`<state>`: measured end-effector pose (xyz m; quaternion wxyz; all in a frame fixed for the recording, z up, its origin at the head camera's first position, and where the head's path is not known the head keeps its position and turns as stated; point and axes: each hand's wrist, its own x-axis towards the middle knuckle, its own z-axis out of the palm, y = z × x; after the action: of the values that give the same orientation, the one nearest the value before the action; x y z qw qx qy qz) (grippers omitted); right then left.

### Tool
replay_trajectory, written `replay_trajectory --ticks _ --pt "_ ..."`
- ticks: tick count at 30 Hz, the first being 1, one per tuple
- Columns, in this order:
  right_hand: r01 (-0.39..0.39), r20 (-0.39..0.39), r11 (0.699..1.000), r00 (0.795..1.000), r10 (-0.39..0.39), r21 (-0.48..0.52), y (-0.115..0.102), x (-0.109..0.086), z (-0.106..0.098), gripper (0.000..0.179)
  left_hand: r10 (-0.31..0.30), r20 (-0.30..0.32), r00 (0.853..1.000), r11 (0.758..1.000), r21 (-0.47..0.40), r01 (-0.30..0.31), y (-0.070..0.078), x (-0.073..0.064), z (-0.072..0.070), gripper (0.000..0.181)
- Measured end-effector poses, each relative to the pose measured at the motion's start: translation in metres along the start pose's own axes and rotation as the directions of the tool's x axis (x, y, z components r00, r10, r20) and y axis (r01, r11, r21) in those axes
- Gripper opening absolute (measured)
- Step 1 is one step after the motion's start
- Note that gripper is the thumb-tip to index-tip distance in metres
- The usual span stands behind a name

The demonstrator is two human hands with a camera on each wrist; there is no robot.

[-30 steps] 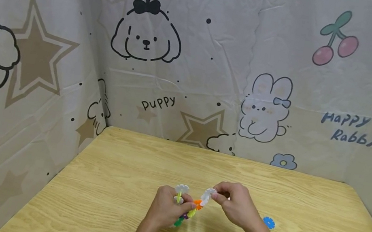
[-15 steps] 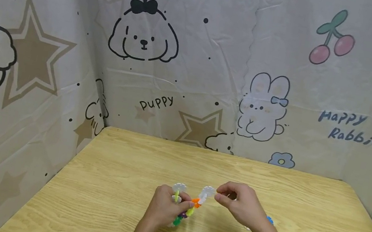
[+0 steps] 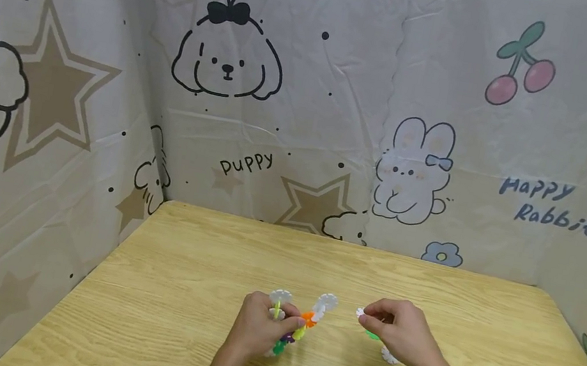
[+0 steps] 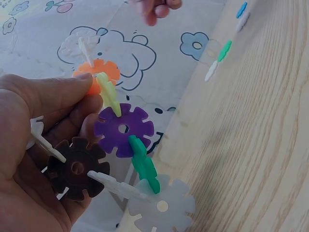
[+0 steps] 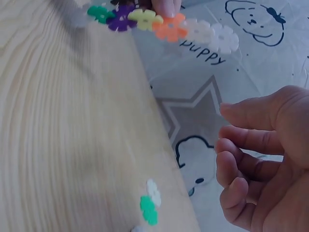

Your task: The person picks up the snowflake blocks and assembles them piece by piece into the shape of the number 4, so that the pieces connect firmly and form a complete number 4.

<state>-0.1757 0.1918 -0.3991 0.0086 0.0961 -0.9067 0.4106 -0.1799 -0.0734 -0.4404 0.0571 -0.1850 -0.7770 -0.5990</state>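
Observation:
My left hand pinches an orange snowflake disc between thumb and fingers, holding up a chain of interlocked plastic discs. Below the orange one hang a yellow disc, a purple disc and a green disc. A brown disc sits near the palm, joined to white ones. At the chain's other end a white disc sticks up to the right. Apart from the chain, my right hand hovers over the table with its fingers loosely bent; its wrist view shows nothing between thumb and forefinger.
Loose discs lie on the wooden table by my right hand: a green disc, a white disc, another white disc and a blue disc. A printed cloth hangs behind the table.
My right hand has let go of the white end disc and moved away to the right, over the loose discs. My left hand keeps its hold on the chain in nearly the same place.

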Motion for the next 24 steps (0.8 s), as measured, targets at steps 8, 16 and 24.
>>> replay_trajectory --ticks 8,16,24 --pt "-0.041 0.012 0.999 0.999 0.042 -0.031 0.017 -0.005 -0.002 0.017 0.020 -0.005 1.000 1.000 0.010 -0.020 -0.004 0.001 0.000 0.007" --pt "-0.073 0.004 0.996 0.997 0.073 -0.042 0.027 -0.007 -0.002 0.020 0.023 -0.007 1.000 1.000 0.004 -0.023 -0.003 0.000 -0.001 0.007" --pt "-0.094 -0.005 0.992 0.996 0.094 -0.083 0.036 -0.009 -0.002 0.021 0.006 -0.004 1.000 1.000 -0.007 -0.006 0.000 0.000 -0.002 0.008"
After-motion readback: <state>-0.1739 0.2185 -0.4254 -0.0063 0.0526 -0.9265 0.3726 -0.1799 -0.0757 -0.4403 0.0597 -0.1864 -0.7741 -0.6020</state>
